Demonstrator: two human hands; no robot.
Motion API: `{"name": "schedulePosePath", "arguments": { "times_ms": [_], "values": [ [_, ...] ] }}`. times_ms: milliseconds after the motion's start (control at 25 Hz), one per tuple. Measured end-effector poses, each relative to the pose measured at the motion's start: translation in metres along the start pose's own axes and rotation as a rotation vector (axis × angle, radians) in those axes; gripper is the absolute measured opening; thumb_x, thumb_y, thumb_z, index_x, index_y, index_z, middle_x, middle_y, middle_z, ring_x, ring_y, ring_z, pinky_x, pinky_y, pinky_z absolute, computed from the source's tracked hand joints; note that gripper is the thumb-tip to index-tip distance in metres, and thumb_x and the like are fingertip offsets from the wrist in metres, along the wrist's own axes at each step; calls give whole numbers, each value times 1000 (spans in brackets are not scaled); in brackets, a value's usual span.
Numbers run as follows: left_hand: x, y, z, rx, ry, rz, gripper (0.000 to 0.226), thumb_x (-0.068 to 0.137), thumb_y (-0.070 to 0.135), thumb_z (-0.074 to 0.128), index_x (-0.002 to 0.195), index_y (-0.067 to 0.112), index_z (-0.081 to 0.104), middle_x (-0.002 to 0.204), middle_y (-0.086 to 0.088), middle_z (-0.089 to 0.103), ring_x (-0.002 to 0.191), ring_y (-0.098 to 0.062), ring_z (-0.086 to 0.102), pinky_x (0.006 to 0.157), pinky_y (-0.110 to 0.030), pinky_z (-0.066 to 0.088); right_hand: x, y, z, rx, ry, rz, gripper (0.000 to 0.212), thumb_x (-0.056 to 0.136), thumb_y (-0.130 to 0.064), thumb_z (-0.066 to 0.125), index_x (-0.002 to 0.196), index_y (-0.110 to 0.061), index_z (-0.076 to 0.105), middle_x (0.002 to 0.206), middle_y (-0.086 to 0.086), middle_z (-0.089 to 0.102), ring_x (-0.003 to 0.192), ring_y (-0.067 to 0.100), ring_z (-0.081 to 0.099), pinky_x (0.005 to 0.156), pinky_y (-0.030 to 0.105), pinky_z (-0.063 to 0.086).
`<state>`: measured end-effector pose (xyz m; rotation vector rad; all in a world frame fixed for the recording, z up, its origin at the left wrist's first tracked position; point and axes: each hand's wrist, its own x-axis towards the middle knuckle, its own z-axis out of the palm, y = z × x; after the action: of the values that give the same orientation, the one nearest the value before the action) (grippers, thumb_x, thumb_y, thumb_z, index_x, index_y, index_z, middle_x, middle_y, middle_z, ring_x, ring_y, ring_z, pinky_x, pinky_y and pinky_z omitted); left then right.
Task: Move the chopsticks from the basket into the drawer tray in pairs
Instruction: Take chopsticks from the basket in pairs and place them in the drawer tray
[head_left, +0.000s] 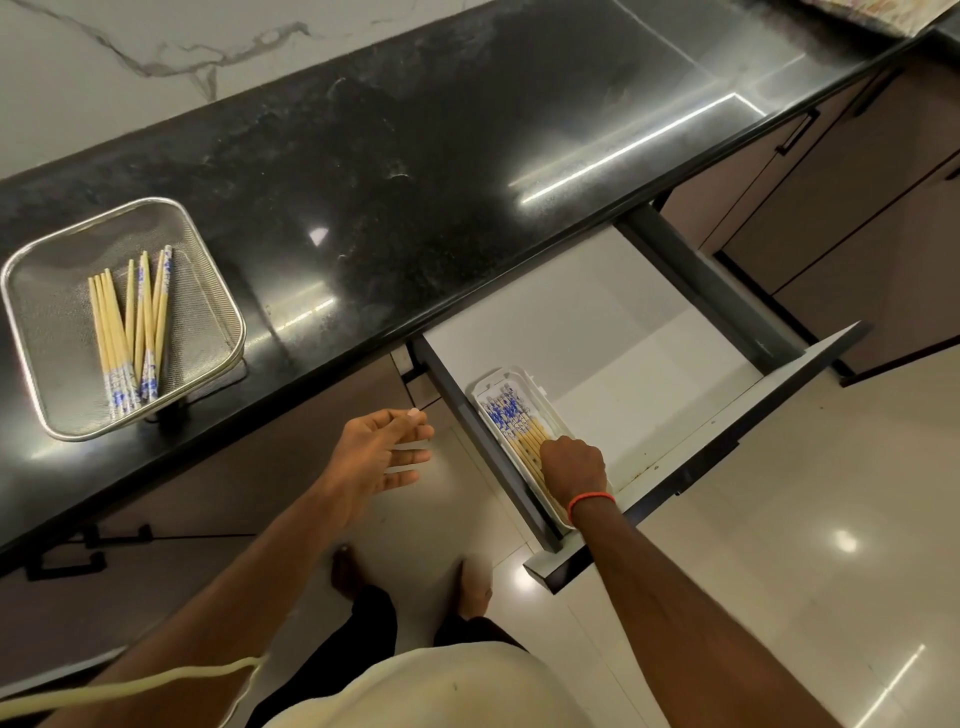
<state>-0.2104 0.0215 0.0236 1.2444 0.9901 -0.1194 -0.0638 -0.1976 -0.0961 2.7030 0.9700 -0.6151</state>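
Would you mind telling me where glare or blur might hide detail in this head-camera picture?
In the head view, bright streaks of glare cross the black counter and spots shine on the floor; the left hand has motion-blurred fingertips; the wide lens bends the counter edge; the chopsticks in the basket and in the tray stay clear.

A single head-worn wide-angle view looks steeply down and forward from standing height over the black countertop (363, 171), the open drawer (597, 332) and the tiled floor (779, 545) below.
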Motion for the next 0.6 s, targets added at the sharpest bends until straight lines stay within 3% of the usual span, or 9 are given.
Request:
{"name": "schedulePosePath", "arguments": {
  "times_ms": [360, 600],
  "values": [
    [-9, 0, -1, -2, 9, 32, 30, 99, 34, 62, 117, 12, 70, 111, -6, 78, 103, -28, 74, 77, -37, 61, -4, -2, 1, 93, -5, 11, 22, 95, -14, 50, 111, -12, 66, 102, 9, 69, 91, 28, 68, 79, 39, 57],
    [-12, -3, -6, 13, 11, 53, 28, 98, 36, 62, 114, 15, 72, 107, -2, 79, 99, -25, 75, 70, -33, 60, -11, -6, -5, 139, 29, 22, 25, 95, -23, 53, 113, -13, 67, 101, 10, 69, 88, 27, 67, 79, 38, 56]
  ]
}}
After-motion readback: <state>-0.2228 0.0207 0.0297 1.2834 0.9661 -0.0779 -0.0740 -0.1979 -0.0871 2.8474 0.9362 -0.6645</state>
